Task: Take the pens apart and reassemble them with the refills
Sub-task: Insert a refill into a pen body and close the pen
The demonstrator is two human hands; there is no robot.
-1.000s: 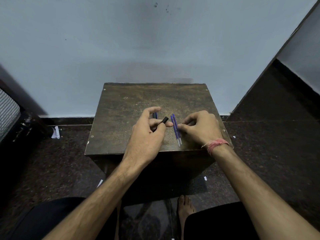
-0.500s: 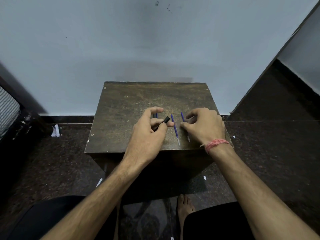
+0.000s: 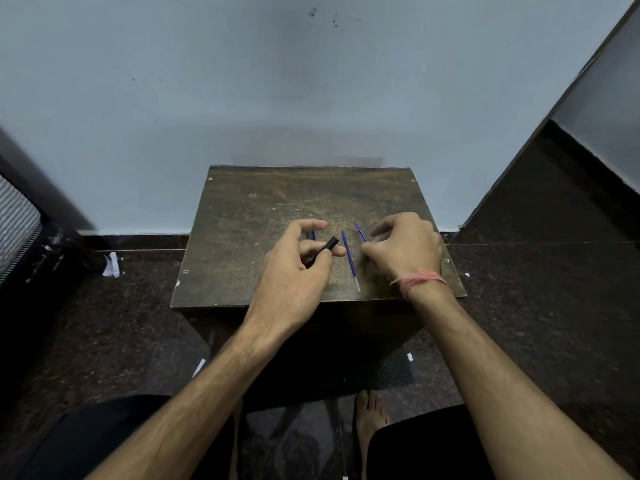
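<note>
On the small dark wooden table (image 3: 242,216) my left hand (image 3: 294,275) pinches a black pen barrel (image 3: 329,244) between thumb and fingers, its end sticking out to the upper right. A dark pen part (image 3: 311,235) lies partly hidden behind that hand's fingers. One blue refill (image 3: 350,259) lies flat on the table between my hands, its pale tip toward me. My right hand (image 3: 403,249), with a pink thread on its wrist, is closed on a second blue refill (image 3: 360,231), whose far end pokes out to the upper left.
The table stands against a pale blue wall (image 3: 277,98). Dark speckled floor surrounds it, with paper scraps (image 3: 111,266) at the left. A dark skirting runs up at the right (image 3: 554,168). My bare foot (image 3: 369,415) rests under the table's front edge.
My right hand has separated one refill from the pair, slid it to the right and taken hold of it. The other refill stays in place. My left hand has barely moved.
</note>
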